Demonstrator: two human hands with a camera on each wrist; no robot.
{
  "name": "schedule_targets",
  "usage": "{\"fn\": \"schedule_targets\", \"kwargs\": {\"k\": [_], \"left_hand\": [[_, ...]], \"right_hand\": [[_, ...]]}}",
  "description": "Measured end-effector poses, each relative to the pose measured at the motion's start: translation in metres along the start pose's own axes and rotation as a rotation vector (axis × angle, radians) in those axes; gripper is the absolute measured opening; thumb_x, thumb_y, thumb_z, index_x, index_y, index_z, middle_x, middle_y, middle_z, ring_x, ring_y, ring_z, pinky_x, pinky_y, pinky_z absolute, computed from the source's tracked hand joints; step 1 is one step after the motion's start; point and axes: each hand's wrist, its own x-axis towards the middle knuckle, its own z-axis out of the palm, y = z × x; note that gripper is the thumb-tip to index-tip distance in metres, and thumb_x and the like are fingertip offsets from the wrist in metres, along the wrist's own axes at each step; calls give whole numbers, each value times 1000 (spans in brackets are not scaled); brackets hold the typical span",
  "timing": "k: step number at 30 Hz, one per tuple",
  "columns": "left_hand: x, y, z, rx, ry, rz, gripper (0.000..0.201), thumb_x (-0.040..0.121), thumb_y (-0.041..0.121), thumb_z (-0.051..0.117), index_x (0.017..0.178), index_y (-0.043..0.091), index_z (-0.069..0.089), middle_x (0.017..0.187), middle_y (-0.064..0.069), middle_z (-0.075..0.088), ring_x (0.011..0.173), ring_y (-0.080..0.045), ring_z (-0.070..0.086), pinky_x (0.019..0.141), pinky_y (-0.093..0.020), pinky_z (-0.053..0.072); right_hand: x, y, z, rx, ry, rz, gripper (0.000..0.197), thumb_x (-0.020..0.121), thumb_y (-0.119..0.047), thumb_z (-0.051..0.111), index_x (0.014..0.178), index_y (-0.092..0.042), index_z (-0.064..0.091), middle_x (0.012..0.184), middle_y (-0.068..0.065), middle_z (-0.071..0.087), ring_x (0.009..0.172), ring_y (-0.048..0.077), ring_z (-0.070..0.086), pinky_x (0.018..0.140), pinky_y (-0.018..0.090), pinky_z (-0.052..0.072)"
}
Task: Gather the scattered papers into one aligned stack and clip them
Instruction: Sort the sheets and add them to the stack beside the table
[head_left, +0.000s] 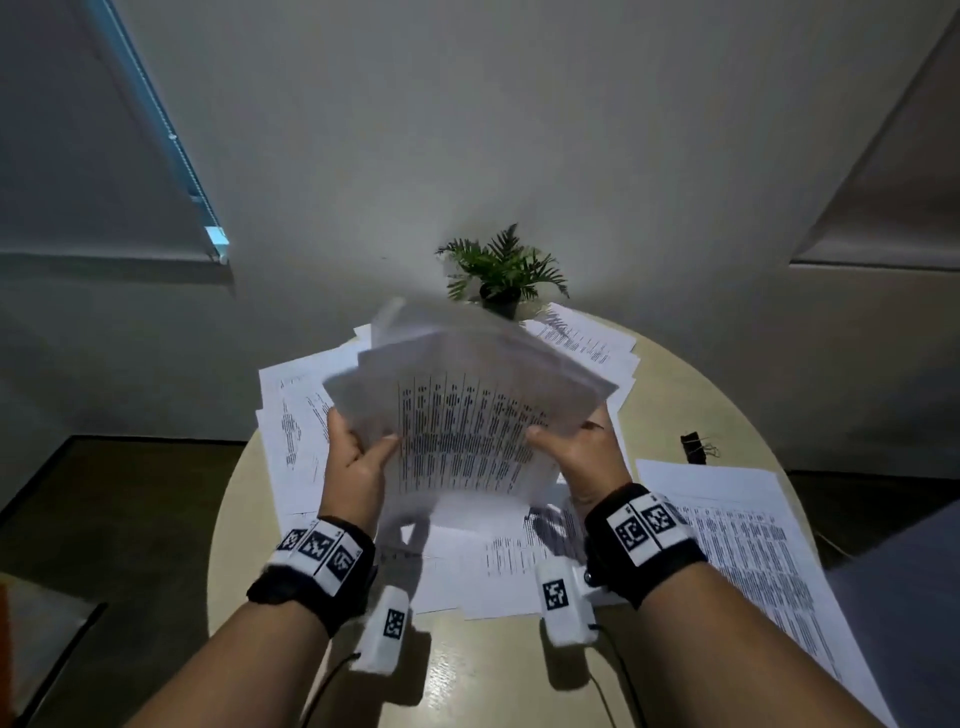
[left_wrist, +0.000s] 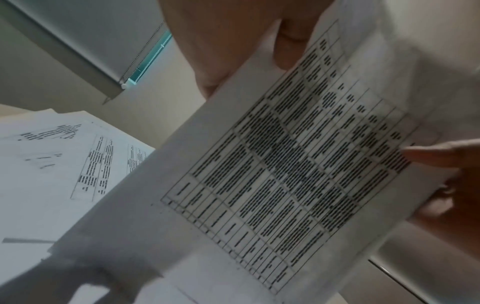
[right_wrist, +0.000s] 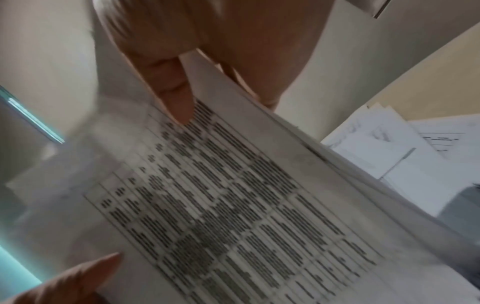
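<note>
Step in hand: gathering. The left hand (head_left: 358, 462) and right hand (head_left: 582, 457) each pinch a side of the thin, flexible bundle of printed white sheets (head_left: 467, 415), raised above the round beige table (head_left: 467, 675); edges are fanned. Next: square the edges, collect the loose sheets (head_left: 737, 545), then fetch the black binder clip (head_left: 693, 448).

Both hands hold a bundle of papers (head_left: 470, 415) above the round worktop (head_left: 483, 670), the left hand (head_left: 358, 462) at its nine o'clock edge, the right hand (head_left: 582, 457) at three. The sheets look fanned, though blurred. Loose papers (head_left: 753, 551) lie beneath. A binder clip (head_left: 693, 448) sits at two o'clock, a potted plant (head_left: 501, 273) at twelve.
</note>
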Motion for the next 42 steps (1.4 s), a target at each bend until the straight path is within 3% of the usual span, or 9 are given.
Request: {"fn": "schedule_targets", "kwargs": {"k": [3,7,14,21,24,29,32,35,42], "left_hand": [[3,7,4,-9,2,22,42,81,-8,48,112,21,43,107,-3,60,98,-18,58,85,-36,47],[11,9,2,-14,-1,17,41,72,7,54,108,23,44,111,-7,60,102,-21,58,93,-42,49],[15,7,3,-53,31,-43,57,75,-20,41,115,21,43,105,3,61,97,-11,58,81,-28,45],[20,15,10,-110,51,53,36,82,-2,42,100,29,51,96,0,60,86,-6,62,75,-23,50],[20,15,11,-111,36,80,35,90,-9,39,99,24,49,89,0,58,65,7,61,56,-12,50],[20,9,9,-93,39,96,41,89,-10,43,104,27,52,95,3,63,77,3,64,63,-11,50],[23,9,11,-95,31,107,42,88,-10,45,107,26,55,98,3,65,82,3,64,70,-14,50],[29,8,10,-99,56,102,38,85,-4,48,103,28,58,91,4,65,77,1,63,68,-17,50],[33,10,14,-141,36,122,35,87,-14,40,96,18,54,74,10,65,64,3,60,58,-13,49]], "right_hand": [[5,-12,1,77,-32,-90,56,80,19,56,115,-23,45,108,1,58,93,10,63,74,28,54],[9,-17,9,100,-55,-129,53,85,13,53,112,-32,48,116,12,58,103,24,62,87,46,55],[9,-12,14,165,-52,-31,66,74,21,48,115,-31,47,119,7,58,104,24,62,85,44,55],[8,-13,28,36,-2,-181,51,86,3,50,120,-34,46,119,7,59,110,27,59,94,56,49],[9,-14,27,-41,-24,-303,68,87,11,41,134,-37,32,132,-7,46,122,8,50,106,40,43],[19,-11,24,-280,52,-565,77,83,16,40,144,-29,33,124,0,40,123,-3,39,106,15,33],[23,-12,22,-282,31,-573,63,80,21,39,130,-13,58,115,-4,41,116,-1,44,109,29,38],[20,-13,20,-253,62,-599,66,78,20,46,130,-19,54,126,6,43,128,15,42,112,42,37],[21,-14,17,-267,46,-592,60,80,18,47,133,-11,51,124,7,46,125,13,45,111,41,38]]}}
